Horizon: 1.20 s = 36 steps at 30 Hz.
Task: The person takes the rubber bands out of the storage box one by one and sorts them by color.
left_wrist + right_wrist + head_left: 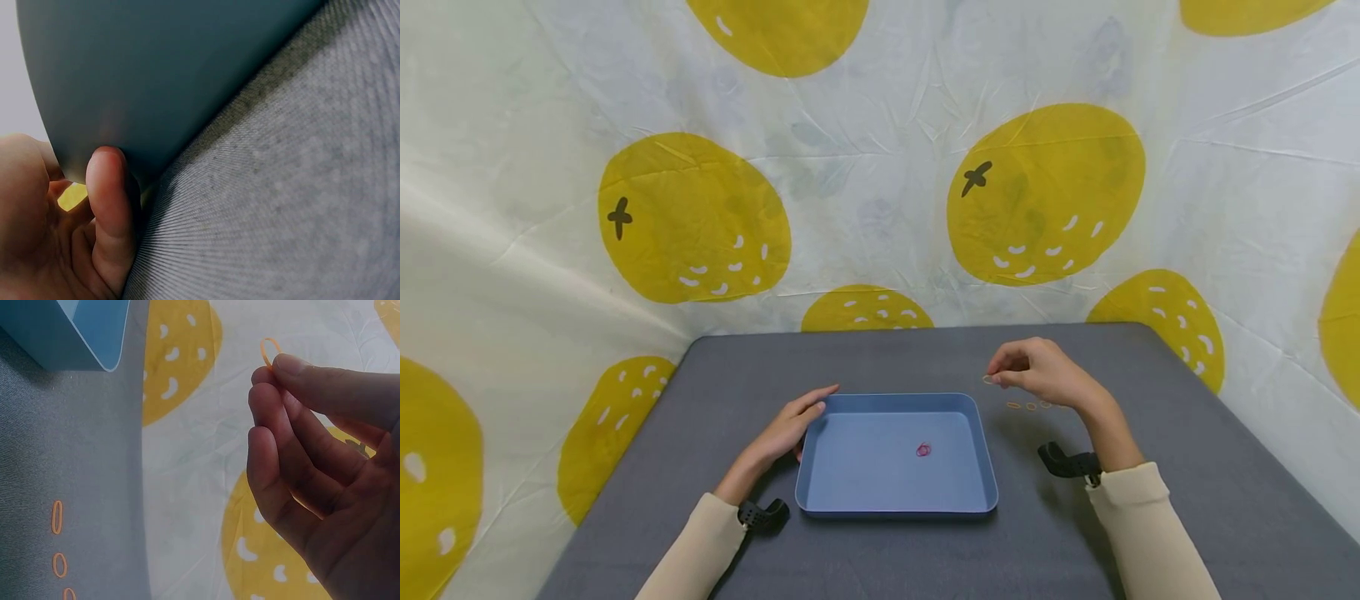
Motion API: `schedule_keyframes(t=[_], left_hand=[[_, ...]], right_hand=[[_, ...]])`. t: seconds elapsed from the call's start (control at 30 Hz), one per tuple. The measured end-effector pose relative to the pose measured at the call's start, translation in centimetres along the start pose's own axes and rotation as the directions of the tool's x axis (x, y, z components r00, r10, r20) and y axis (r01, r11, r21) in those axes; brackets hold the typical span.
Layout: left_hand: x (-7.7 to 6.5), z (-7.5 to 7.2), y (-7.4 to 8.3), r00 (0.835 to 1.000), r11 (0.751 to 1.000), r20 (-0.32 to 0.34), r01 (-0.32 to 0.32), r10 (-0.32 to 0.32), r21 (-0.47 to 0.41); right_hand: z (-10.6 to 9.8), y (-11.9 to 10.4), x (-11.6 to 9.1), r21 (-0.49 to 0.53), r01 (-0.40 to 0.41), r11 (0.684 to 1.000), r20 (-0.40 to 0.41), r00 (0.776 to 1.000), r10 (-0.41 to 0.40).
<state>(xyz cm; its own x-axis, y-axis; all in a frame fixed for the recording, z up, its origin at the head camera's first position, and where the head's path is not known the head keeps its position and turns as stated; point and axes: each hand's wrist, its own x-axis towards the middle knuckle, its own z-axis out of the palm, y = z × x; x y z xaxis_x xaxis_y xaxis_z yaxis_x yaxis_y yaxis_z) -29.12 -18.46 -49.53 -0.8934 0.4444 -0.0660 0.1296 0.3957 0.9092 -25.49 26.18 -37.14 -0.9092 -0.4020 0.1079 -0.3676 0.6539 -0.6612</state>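
- A small, thin orange loop, likely rubber (263,352), is pinched by the right hand (1041,371) between the thumb and a fingertip. The other fingers are bent and kept close together. The loop is held up near the back right corner of the smooth, shallow blue tray with round corners (865,475).
- The loop should be very light, soft and stretchy. It can be squashed without harm, but it could be flicked away or stuck to skin.
- It is best picked up by one edge, with just the fingertips.
- More thin orange loops (55,517) are laid in a row to the right of the tray.
- Thin red loops (923,449) are bunched inside the tray, right of its middle.
- The tray looks stiff. Its back left corner is held by the left hand (790,429), thumb at the rim, a fingertip pressed on the outside wall.
- Ribbed grey cloth (880,554) is spread under the tray.
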Motion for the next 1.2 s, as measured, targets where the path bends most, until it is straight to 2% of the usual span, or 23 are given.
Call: schedule_keyframes(t=[0.7,1.2], left_hand=[[-0.18,0.09,0.03,1.0,1.0,-0.005,0.0,0.001,0.013],[-0.14,0.16,0.17,1.0,1.0,-0.013,0.003,-0.002,0.016]], right_hand=[[-0.34,0.12,-0.2,0.001,-0.016,1.0,-0.001,1.0,0.016],[-0.98,0.4,-0.84,0.0,-0.001,1.0,-0.038,0.999,0.001]])
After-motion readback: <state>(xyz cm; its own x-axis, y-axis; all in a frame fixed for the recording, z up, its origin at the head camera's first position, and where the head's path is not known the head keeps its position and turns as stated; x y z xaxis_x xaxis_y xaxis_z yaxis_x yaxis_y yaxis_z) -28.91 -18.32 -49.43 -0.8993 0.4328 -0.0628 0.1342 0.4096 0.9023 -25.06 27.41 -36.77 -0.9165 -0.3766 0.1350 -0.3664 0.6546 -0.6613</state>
